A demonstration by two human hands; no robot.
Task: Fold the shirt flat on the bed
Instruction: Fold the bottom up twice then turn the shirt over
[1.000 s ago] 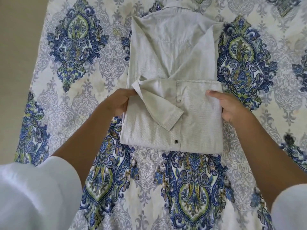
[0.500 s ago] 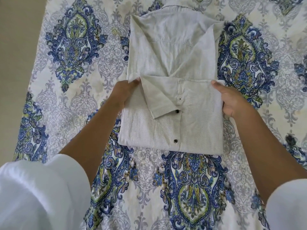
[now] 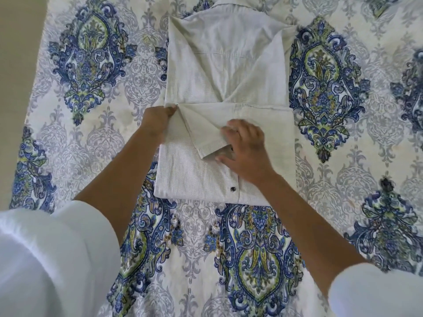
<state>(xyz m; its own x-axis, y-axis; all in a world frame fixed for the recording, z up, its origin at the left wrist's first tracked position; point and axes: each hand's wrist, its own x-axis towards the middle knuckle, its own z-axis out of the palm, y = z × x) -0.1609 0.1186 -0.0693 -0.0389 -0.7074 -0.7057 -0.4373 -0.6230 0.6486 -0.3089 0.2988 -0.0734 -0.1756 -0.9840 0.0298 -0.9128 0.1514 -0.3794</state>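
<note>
Light grey shirt [image 3: 258, 72] lies flat on the bed [image 3: 343, 179], centre to upper part of the view, collar [image 3: 233, 4] at the far end. The near half is folded up over the body, so the fold edge runs straight across the middle. Both side panels are folded inward and meet in a V above that edge.

Left hand [image 3: 158, 121] is at the shirt's left edge, right at the end of the fold line. Its fingertips [image 3: 171, 108] are closed together and pinch a small bunch of fabric there. The rest of the fingers are hidden behind the back of the hand.

Right hand [image 3: 249, 149] is on the middle of the folded part, over the loose shirt sleeve [image 3: 206, 129] that lies diagonally across it. Its fingers [image 3: 231, 130] are curled down onto the top of the cuff [image 3: 212, 147], and the thumb [image 3: 223, 160] sits along the cuff's lower edge. The cuff end is raised a little with shadow under it, so it is held between fingers and thumb.

One dark button [image 3: 233, 189] shows on the placket near the shirt's near edge, just beside the right wrist.

The bed cover has a blue, green and grey damask print. The person's white sleeves show at lower left [image 3: 52, 259] and lower right [image 3: 375, 291].
</note>
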